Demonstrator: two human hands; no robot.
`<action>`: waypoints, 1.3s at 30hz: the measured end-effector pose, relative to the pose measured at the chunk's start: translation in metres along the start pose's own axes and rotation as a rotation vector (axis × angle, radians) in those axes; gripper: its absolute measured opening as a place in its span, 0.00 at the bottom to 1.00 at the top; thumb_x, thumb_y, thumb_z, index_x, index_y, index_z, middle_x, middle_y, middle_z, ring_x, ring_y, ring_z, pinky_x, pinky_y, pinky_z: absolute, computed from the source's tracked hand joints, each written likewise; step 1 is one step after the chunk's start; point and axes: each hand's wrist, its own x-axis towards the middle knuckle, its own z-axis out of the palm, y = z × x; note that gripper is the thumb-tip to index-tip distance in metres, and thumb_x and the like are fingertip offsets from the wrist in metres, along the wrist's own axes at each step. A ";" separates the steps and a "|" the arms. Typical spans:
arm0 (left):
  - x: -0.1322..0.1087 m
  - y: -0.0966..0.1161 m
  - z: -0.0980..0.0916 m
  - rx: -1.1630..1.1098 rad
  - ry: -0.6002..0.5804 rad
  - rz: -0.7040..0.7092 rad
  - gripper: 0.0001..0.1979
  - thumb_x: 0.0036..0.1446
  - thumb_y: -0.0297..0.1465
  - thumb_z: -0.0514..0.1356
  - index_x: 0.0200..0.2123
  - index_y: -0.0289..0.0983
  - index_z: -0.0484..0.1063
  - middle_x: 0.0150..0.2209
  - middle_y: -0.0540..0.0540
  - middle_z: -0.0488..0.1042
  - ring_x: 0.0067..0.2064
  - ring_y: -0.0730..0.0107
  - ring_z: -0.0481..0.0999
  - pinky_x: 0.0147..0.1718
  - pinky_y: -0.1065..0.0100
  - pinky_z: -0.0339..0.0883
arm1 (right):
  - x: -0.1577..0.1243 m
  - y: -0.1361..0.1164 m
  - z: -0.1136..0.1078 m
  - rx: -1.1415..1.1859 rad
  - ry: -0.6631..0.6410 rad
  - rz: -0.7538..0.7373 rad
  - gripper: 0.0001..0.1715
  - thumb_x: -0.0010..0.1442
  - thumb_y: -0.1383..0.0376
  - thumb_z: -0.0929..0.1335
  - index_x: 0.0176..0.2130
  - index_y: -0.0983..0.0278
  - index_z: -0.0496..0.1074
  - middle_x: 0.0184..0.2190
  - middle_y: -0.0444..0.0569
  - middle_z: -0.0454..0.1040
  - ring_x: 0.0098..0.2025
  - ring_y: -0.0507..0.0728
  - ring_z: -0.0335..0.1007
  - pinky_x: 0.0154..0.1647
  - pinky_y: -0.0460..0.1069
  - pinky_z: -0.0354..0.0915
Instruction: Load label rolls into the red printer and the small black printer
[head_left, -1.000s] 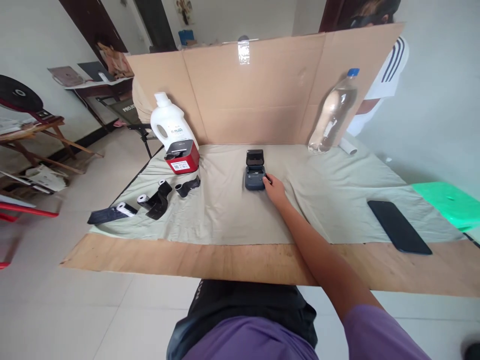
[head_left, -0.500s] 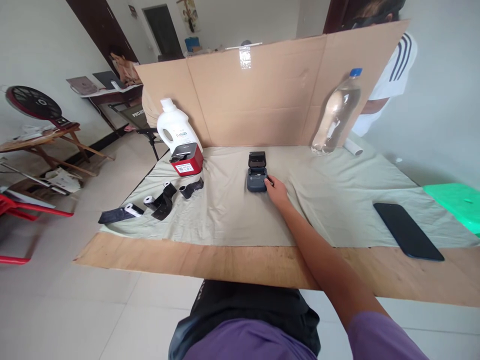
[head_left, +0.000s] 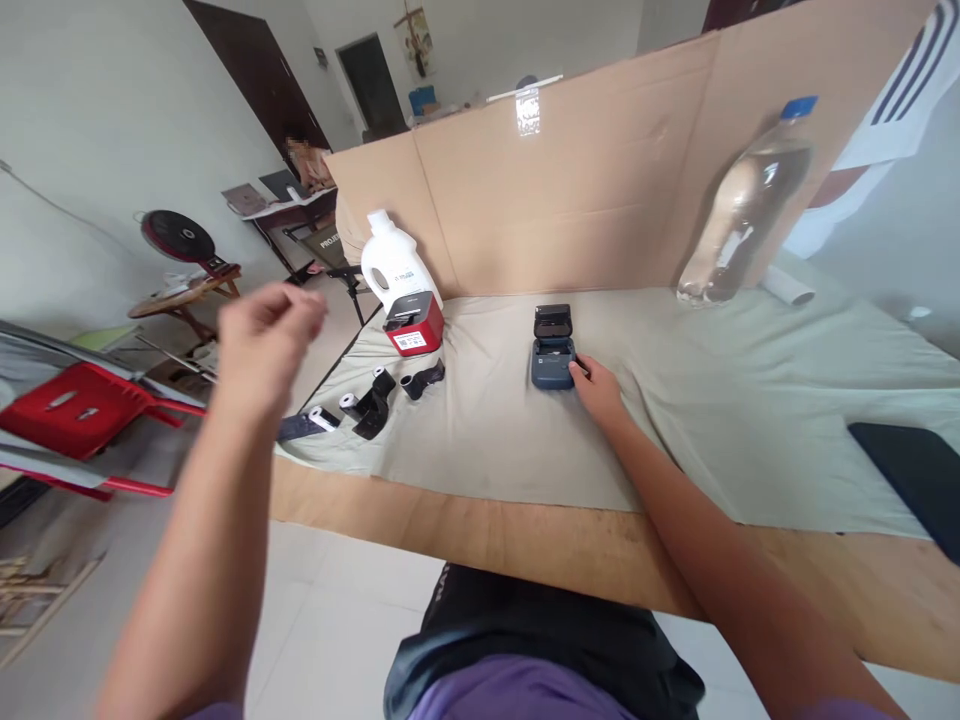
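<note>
A small dark portable label printer (head_left: 553, 368) lies on the cloth in the middle of the table, its lid (head_left: 553, 320) raised. My right hand (head_left: 598, 388) grips the printer's right side, closed around its edge. My left hand (head_left: 270, 340) is held up above the table's left end, blurred by motion, with the fingers curled together. Whatever those fingers may hold is hidden. Below and to the right of it, rolls with black tape (head_left: 371, 408) lie partly unwound on the cloth. Another black roll (head_left: 422, 380) is closer to the printer.
Behind the rolls stand a red box (head_left: 416, 335) and a white jug (head_left: 397, 262). A cardboard screen (head_left: 570, 200) closes off the back. A tall bottle (head_left: 739, 220) leans against it, near a white tube (head_left: 787, 285). A phone (head_left: 911, 475) lies at right.
My left hand has come into view, raised on the left. The view has shifted to the left. My right hand stays on the printer, whose lid is still up.
</note>
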 end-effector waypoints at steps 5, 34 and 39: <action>0.024 -0.082 0.047 0.374 -0.243 -0.157 0.13 0.55 0.35 0.61 0.40 0.34 0.79 0.35 0.47 0.80 0.38 0.68 0.75 0.41 0.69 0.67 | -0.002 -0.002 -0.002 0.007 0.011 0.009 0.28 0.65 0.55 0.62 0.57 0.65 0.73 0.46 0.57 0.80 0.45 0.63 0.75 0.53 0.58 0.67; -0.038 0.010 0.166 -0.898 -0.534 -0.470 0.23 0.38 0.34 0.73 0.41 0.35 0.79 0.22 0.54 0.68 0.21 0.81 0.63 0.20 0.77 0.57 | 0.029 -0.089 -0.048 0.272 -0.063 -0.172 0.18 0.60 0.57 0.65 0.44 0.63 0.78 0.41 0.50 0.80 0.40 0.58 0.73 0.44 0.52 0.69; -0.078 0.040 0.264 -1.064 -0.622 -0.579 0.24 0.41 0.36 0.72 0.44 0.36 0.77 0.29 0.50 0.74 0.27 0.80 0.70 0.26 0.76 0.64 | 0.064 -0.107 -0.062 0.043 -0.420 -0.285 0.17 0.55 0.65 0.69 0.46 0.61 0.78 0.42 0.46 0.80 0.38 0.56 0.73 0.41 0.49 0.67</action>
